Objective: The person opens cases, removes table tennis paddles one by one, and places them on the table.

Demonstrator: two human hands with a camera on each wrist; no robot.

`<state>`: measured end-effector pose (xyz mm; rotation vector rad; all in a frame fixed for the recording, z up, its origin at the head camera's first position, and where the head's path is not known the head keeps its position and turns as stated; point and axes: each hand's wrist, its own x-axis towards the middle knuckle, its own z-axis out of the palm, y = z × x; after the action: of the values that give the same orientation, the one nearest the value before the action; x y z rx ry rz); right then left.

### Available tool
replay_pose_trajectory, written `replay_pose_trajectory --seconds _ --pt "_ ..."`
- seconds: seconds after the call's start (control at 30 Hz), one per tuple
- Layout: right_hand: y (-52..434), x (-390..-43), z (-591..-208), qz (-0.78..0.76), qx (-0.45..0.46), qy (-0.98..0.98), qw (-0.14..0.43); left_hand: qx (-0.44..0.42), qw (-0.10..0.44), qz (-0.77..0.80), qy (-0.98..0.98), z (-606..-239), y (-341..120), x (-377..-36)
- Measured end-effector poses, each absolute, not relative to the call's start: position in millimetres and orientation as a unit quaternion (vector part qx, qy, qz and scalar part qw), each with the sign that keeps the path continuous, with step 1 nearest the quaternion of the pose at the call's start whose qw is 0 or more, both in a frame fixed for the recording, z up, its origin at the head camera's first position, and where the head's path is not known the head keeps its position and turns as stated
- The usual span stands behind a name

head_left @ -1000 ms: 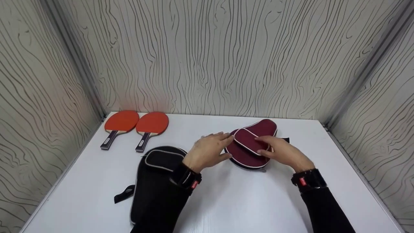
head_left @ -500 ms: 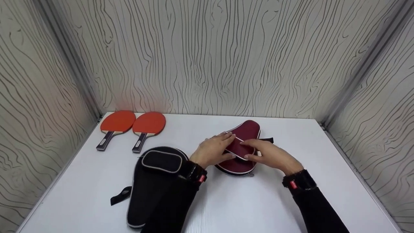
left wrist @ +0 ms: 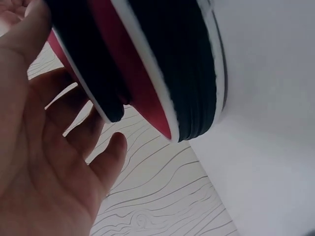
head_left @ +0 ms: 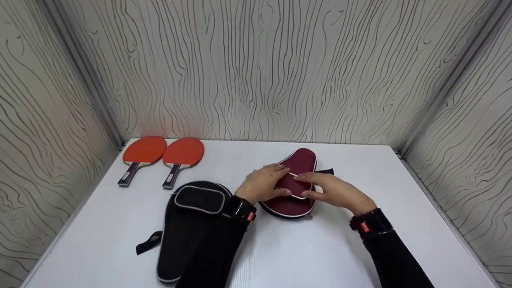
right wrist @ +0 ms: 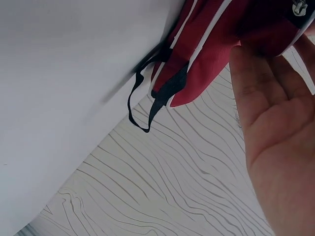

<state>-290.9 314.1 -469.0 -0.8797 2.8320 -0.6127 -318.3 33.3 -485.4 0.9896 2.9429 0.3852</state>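
Head view: both hands' fingers (head_left: 280, 171) loosely on the maroon case (head_left: 298, 160), its pocket mostly hidden, grip unclear.

We see a white table (head_left: 320, 256); on it lie two red paddles (head_left: 164, 154), a black case (head_left: 188, 224) and a maroon case (head_left: 294, 200).

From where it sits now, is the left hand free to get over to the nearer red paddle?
Probably yes. The left hand rests on the maroon case, and the bare table lies between it and the nearer red paddle; the black case lies nearer the person.
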Motion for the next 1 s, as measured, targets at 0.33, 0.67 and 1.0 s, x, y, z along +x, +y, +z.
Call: replay_pose_trajectory --seconds 0.33,0.67,1.0 --pt "320.2 -294.2 -468.8 -0.183 -0.239 0.954 -0.009 0.267 -0.048 0.115 0.956 -485.9 30.2 -319.4" --pt "316.9 -295.5 -477.7 -0.174 -0.207 0.961 0.051 0.204 -0.067 0.108 0.971 -486.7 32.9 -317.1" --pt "309.2 -295.6 -492.7 -0.186 -0.202 0.956 0.101 0.185 -0.083 0.066 0.977 -483.1 40.9 -307.7"
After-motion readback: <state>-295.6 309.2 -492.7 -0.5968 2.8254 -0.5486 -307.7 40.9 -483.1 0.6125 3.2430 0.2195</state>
